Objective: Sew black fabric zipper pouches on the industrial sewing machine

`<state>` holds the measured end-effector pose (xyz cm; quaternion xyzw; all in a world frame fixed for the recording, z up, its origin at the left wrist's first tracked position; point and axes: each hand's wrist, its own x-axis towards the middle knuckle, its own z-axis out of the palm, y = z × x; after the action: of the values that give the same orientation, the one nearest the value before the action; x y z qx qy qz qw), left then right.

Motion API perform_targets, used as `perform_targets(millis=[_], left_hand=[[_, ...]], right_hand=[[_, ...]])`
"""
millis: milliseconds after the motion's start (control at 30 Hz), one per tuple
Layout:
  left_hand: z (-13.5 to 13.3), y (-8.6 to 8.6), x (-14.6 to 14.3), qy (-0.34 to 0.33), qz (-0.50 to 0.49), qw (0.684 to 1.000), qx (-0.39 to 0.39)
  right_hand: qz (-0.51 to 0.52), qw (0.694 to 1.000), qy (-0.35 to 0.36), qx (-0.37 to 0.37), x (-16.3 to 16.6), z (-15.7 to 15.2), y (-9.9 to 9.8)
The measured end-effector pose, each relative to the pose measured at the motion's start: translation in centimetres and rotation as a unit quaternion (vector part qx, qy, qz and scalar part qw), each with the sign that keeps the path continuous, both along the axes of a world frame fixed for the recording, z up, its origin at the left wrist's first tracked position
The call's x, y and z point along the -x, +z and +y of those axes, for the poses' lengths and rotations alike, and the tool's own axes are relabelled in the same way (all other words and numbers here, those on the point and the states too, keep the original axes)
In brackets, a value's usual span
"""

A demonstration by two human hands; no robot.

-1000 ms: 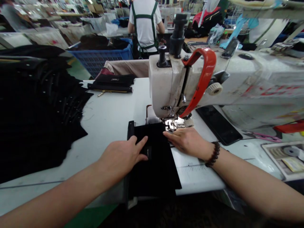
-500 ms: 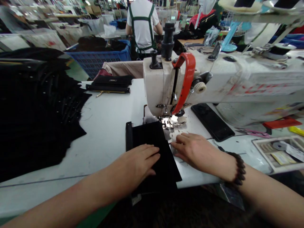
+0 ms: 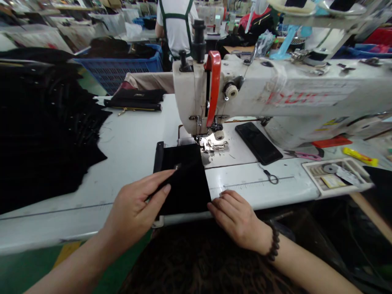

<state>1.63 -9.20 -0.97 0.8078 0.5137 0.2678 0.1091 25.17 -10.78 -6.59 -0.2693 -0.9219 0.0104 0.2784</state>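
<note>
A black fabric piece [image 3: 183, 175] lies flat on the white table, its far edge by the presser foot [image 3: 212, 143] of the white sewing machine [image 3: 245, 92]. My left hand [image 3: 136, 206] pinches the piece's left edge between thumb and fingers. My right hand [image 3: 235, 218], with a bead bracelet on the wrist, grips the piece's near right corner at the table's front edge with curled fingers.
A big heap of black pieces [image 3: 43, 130] fills the table's left side. A black phone [image 3: 258, 143], small snips [image 3: 269, 175], pink scissors [image 3: 301, 155] and a parts tray [image 3: 335, 175] lie right of the needle. Behind stand a blue crate [image 3: 122, 69] and a person in a white shirt [image 3: 174, 24].
Both hands slid back toward me along the fabric, away from the needle. The left went from lying flat to pinching the edge; the right moved to the near corner. The view shifted right.
</note>
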Motion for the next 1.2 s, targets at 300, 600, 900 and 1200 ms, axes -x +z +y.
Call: perform_targets(millis=[300,600,900,1200], left_hand=[[-1.6,-1.6,-3.2,-0.199,0.110,0.969,-0.093],[-2.1,-3.5,-2.6,-0.237,0.129,0.958,-0.096],[-2.2,-4.3,-2.6,-0.250,0.126,0.957,-0.079],[-2.3,-4.6,-2.6,-0.262,0.127,0.952,-0.096]], right_hand=[[0.039,0.999,0.000,-0.033,0.6,-1.2,-1.0],[0.060,0.998,0.024,-0.024,0.1,-1.0,-1.5],[0.071,0.996,0.043,-0.025,0.2,-0.8,-1.3],[0.106,0.993,0.039,-0.011,-0.2,-1.0,-2.3]])
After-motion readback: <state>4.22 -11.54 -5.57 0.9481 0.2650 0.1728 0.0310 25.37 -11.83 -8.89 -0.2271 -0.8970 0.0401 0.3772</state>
